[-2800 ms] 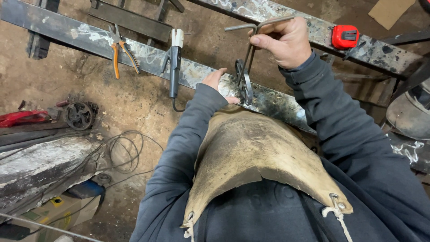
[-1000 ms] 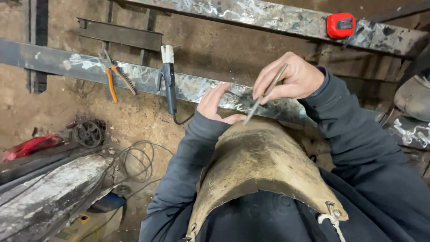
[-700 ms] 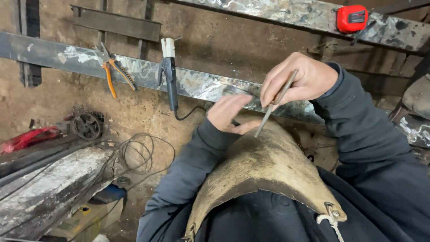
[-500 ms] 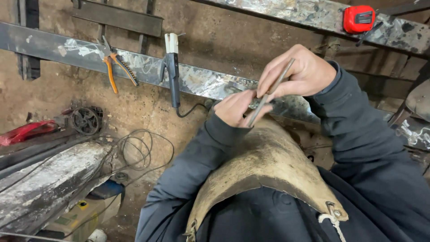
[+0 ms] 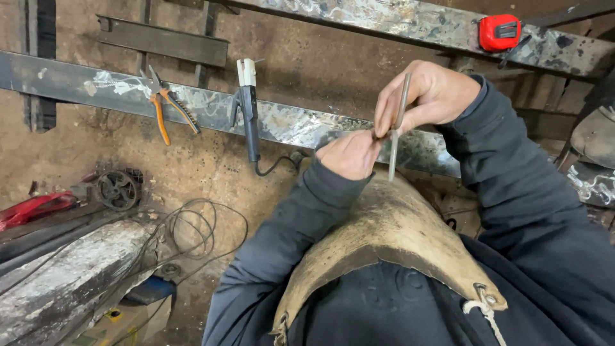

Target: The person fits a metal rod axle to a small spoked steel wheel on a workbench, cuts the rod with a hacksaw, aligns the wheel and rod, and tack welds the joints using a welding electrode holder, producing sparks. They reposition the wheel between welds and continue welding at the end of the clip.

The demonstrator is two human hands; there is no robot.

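My right hand (image 5: 428, 96) pinches a thin grey metal rod (image 5: 396, 131), held nearly upright in front of a long steel beam (image 5: 192, 102). My left hand (image 5: 349, 154) is curled just below it, its fingertips touching the rod where my right fingers grip; what else it holds cannot be seen. A worn leather apron (image 5: 384, 237) covers my lap under both hands. An electrode holder (image 5: 248, 109) leans on the beam to the left of my hands, its cable (image 5: 275, 168) running down.
Orange-handled pliers (image 5: 166, 106) lie on the beam at left. A red tape measure (image 5: 499, 32) sits on the upper steel bar (image 5: 397, 19). Coiled wire (image 5: 192, 230), a small wheel (image 5: 117, 189), a red tool (image 5: 32, 208) and a rough plank (image 5: 64, 275) lie on the dirt floor.
Earlier my right hand held a bent metal piece high by the beam. Both hands have since come together over the apron, and the rod has swung from slanted to almost upright.
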